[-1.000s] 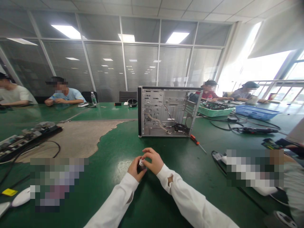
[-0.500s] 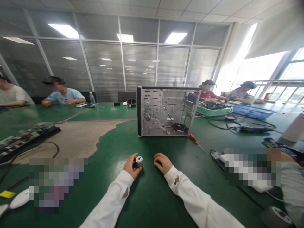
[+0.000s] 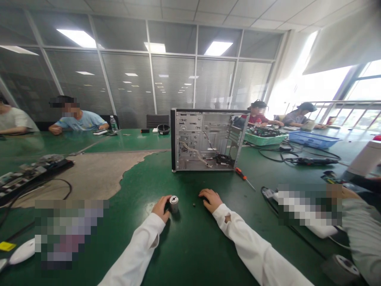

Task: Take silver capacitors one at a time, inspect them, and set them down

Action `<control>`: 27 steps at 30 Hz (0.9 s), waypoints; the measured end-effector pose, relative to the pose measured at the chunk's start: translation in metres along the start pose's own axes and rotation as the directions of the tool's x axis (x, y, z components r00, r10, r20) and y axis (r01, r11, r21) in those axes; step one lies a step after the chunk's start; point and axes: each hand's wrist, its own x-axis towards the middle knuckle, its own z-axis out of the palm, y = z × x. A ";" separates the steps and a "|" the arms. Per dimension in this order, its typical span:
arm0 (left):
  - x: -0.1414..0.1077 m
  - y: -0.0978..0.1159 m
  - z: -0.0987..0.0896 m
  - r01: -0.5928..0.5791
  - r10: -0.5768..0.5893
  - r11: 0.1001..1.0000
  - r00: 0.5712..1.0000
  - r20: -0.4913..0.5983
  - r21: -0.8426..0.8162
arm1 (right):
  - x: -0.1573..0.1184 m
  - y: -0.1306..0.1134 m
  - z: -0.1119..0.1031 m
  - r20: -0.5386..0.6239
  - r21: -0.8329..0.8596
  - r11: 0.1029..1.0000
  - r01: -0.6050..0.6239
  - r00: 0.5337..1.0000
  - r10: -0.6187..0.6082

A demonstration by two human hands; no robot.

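Note:
A small grey metal cylinder, with dark holes in its top, stands upright on the green table. My left hand rests at the cylinder's left side, its fingers loosely apart and not wrapped round it; whether a fingertip still touches is hard to tell. On the table to the right of the cylinder lies a tiny dark piece, too small to name. Just right of that piece my right hand lies palm down with fingers extended and holds nothing. Farther back stands a computer case with its side open, showing cables and a fan.
An orange-handled screwdriver lies by the case's right corner. A white power strip and another grey cylinder are at right, near a co-worker's sleeve. Green and blue baskets stand farther back. Circuit boards lie left.
My left hand has loosened from round the cylinder and drawn back to its left. My right hand has shifted right and flattened, and the tiny dark piece now shows on the table.

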 end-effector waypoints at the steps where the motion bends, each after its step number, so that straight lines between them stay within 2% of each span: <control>1: 0.000 0.001 0.000 0.015 -0.015 1.000 1.000 -0.015 -0.020 | 0.000 0.000 0.000 -0.005 -0.008 1.000 -0.001 1.000 0.001; 8: -0.001 0.011 -0.004 0.111 -0.115 0.990 0.992 -0.043 -0.088 | -0.001 -0.003 0.001 -0.024 -0.042 0.999 0.018 1.000 -0.019; 18: 0.000 0.011 -0.006 0.093 -0.096 0.993 0.995 -0.033 -0.078 | -0.002 -0.004 0.004 -0.072 -0.057 0.998 0.041 0.996 -0.045; 22: -0.001 0.012 -0.008 0.109 -0.111 0.987 0.994 -0.010 -0.122 | -0.002 -0.004 0.003 -0.104 -0.040 0.997 0.062 0.992 -0.066; 25: -0.001 0.013 -0.008 0.146 -0.154 0.979 0.987 -0.047 -0.142 | -0.003 -0.008 0.000 -0.153 -0.027 0.996 0.083 0.984 -0.086; 27: -0.001 0.013 -0.008 0.152 -0.161 0.980 0.985 -0.060 -0.127 | -0.004 -0.014 -0.003 -0.261 0.010 0.993 0.115 0.959 -0.108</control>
